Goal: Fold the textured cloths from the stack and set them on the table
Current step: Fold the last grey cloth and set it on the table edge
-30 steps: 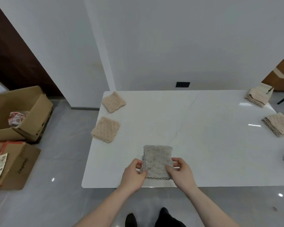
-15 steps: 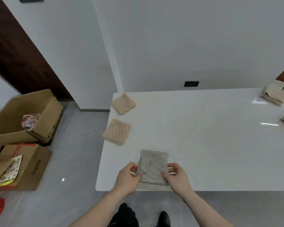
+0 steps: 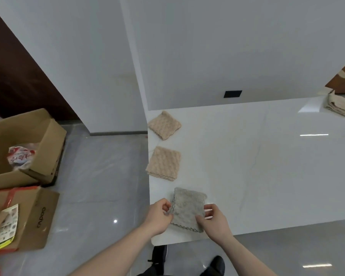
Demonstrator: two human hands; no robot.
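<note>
Done: two beige cloths (image 3: 164,124) (image 3: 164,163) lay folded, centre-left on the table (image 3: 267,166).
In hand: left hand (image 3: 159,216) and right hand (image 3: 213,218) pinched the folded grey cloth (image 3: 187,209), lower centre.
Left: stack (image 3: 340,103), upper right.

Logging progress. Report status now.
Left hand and right hand pinch grey cloth, folded, at table edge. Two beige cloths beyond. Nothing in the way.

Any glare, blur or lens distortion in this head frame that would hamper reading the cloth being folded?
Head view: wide-angle bending bows the walls; bright glare streaks sit on the white table far right; soft overall, slightly blurred, yet the grey cloth and both hands, left and right, read clearly.
</note>
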